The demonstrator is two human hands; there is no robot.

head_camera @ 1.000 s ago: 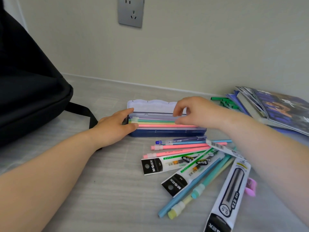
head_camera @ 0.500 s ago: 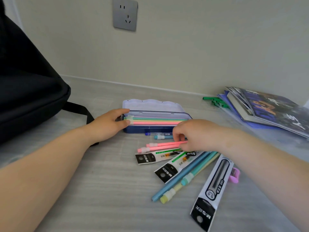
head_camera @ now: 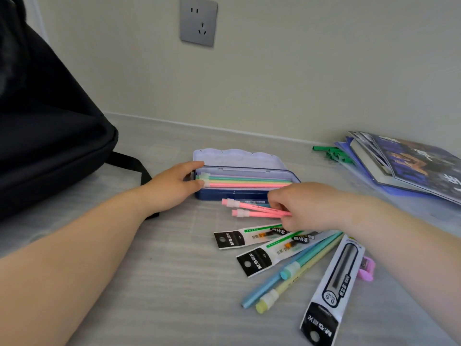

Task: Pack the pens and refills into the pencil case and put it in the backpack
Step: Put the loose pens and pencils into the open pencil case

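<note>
An open blue pencil case (head_camera: 234, 196) with a pale lilac lid lies on the grey table and holds several pastel pens (head_camera: 249, 182). My left hand (head_camera: 172, 188) grips its left end. In front of the case, my right hand (head_camera: 304, 206) pinches two pink pens (head_camera: 254, 208), which sit slightly lifted off the table. Below them lie two M&G refill packs (head_camera: 252, 237), a blue, a teal and a yellow pen (head_camera: 294, 270), and a larger refill pack (head_camera: 334, 288). The black backpack (head_camera: 45, 131) stands at the left.
A pink sharpener (head_camera: 366, 268) peeks out beside the larger pack. Books and a purple folder (head_camera: 404, 166) are stacked at the right, with green clips (head_camera: 331, 152) beside them. The wall with a socket (head_camera: 198, 21) is right behind the table.
My right hand left the case, came down to the loose pens and closed on two pink ones, raising them a little. My left hand stayed on the case.
</note>
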